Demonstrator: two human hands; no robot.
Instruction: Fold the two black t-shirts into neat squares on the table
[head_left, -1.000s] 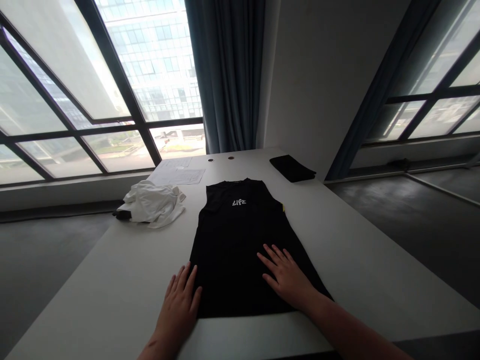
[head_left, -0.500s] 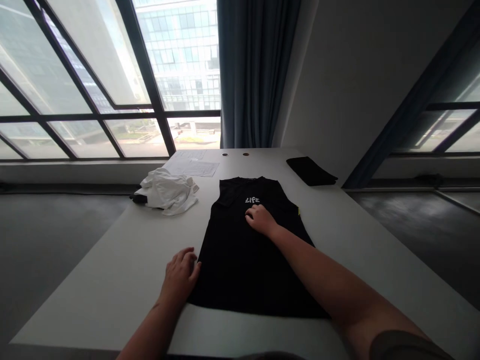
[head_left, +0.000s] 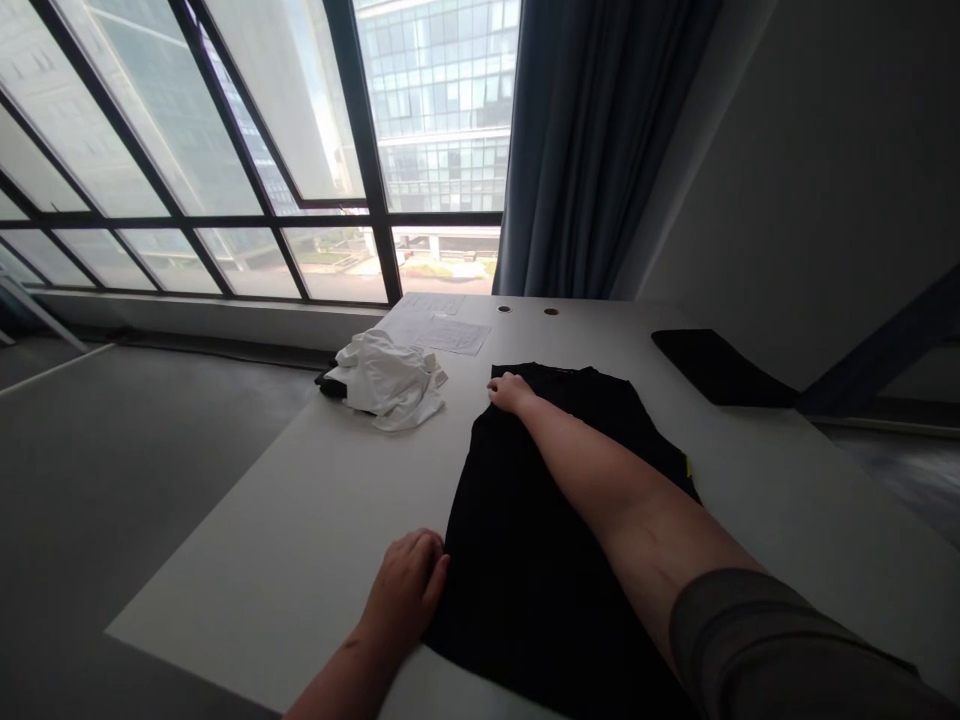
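Note:
A black T-shirt lies flat on the white table, its neckline toward the window; my forearm hides its chest. My right hand reaches across to the shirt's left shoulder edge, with its fingers bent closed on the cloth there. At the lower left side edge, my left hand has its fingers curled together and its thumb against the fabric. How much cloth is inside either hand is hidden. A small yellow tag shows at the shirt's right side.
A crumpled white garment with something black under it lies left of the shirt. Papers are spread near the window end. A folded black cloth rests at the right edge of the white table.
My right hand has gone from the shirt's chest to its left shoulder edge. My left hand's fingers have drawn together at the side edge. The view has turned right-to-left, shifting everything rightward.

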